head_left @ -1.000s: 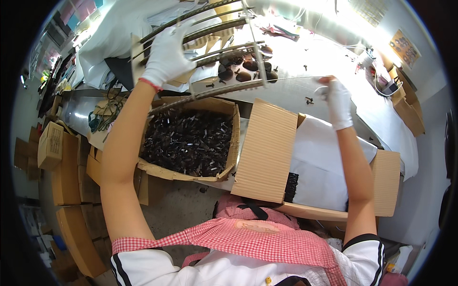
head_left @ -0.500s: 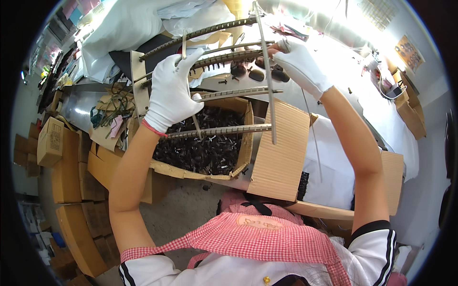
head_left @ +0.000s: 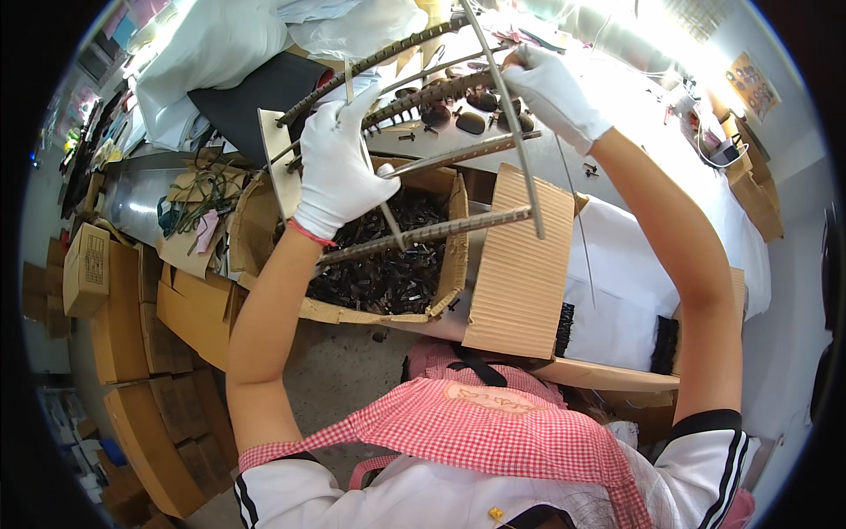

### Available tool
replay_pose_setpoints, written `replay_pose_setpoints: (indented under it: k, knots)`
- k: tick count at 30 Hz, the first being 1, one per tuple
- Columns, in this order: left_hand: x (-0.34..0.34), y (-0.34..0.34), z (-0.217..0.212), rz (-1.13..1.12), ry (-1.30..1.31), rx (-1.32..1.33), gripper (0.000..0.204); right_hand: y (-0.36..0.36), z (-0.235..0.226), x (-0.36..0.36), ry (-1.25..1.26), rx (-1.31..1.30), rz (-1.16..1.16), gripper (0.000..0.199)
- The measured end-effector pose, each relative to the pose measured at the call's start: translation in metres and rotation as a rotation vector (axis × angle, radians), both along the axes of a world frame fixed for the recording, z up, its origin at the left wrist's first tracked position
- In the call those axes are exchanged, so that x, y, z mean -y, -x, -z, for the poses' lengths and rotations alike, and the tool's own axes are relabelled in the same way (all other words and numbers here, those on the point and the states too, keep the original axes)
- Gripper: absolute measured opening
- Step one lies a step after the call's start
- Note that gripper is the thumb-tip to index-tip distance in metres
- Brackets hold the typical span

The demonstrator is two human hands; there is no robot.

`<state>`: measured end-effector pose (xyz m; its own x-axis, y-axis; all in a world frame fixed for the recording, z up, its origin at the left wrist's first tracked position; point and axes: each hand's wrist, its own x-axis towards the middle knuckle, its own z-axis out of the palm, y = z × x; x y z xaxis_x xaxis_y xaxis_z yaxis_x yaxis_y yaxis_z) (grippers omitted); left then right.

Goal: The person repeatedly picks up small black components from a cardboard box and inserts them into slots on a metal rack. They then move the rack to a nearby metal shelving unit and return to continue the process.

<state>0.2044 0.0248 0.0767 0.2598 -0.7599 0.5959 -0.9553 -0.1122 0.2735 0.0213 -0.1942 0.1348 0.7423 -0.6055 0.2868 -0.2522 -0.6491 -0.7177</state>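
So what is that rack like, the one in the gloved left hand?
The rack looks metal: long, notched bars run between a pale end plate on the left and a thin crossbar on the right. It is held tilted, partly above an open cardboard box of dark pieces. The gloved left hand grips it; the right hand is by its right end, contact unclear.

Apron (head_left: 423, 438), red check: oval chest patch (head_left: 493, 398) with lettering, partly legible to me. Brown box (head_left: 86, 273), beyond the left end of the counter (head_left: 132, 185): dark print, too small on my feed.
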Motion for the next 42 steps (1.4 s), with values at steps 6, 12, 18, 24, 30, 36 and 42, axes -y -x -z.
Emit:
replay_pose_setpoints:
  k: [6,12,18,24,30,36,42]
  knots:
    - [0.044,0.016,0.014,-0.053,0.423,-0.146,0.095,-0.001,-0.098,-0.014,0.215,0.120,-0.062,0.033]
    - [0.088,0.037,0.064,-0.041,0.745,-0.399,0.100,-0.083,-0.105,-0.044,0.268,-0.082,-0.318,0.029]
    - [0.081,0.036,0.067,-0.133,0.701,-0.438,0.099,-0.093,-0.109,-0.057,0.396,-0.029,-0.229,0.023]
    - [-0.002,0.012,0.028,-0.085,0.383,-0.177,0.099,-0.037,-0.090,-0.028,0.196,0.028,0.020,0.027]
    - [-0.074,-0.034,0.027,0.017,-0.131,-0.141,0.089,0.076,-0.020,0.064,-0.006,0.228,0.217,0.019]
    - [-0.091,-0.040,0.028,0.070,-0.409,-0.038,0.091,0.270,0.026,0.175,-0.704,0.860,0.668,0.014]
    - [-0.072,-0.005,-0.011,0.162,-0.375,0.016,0.088,0.550,-0.021,0.188,-0.293,1.391,1.171,0.015]
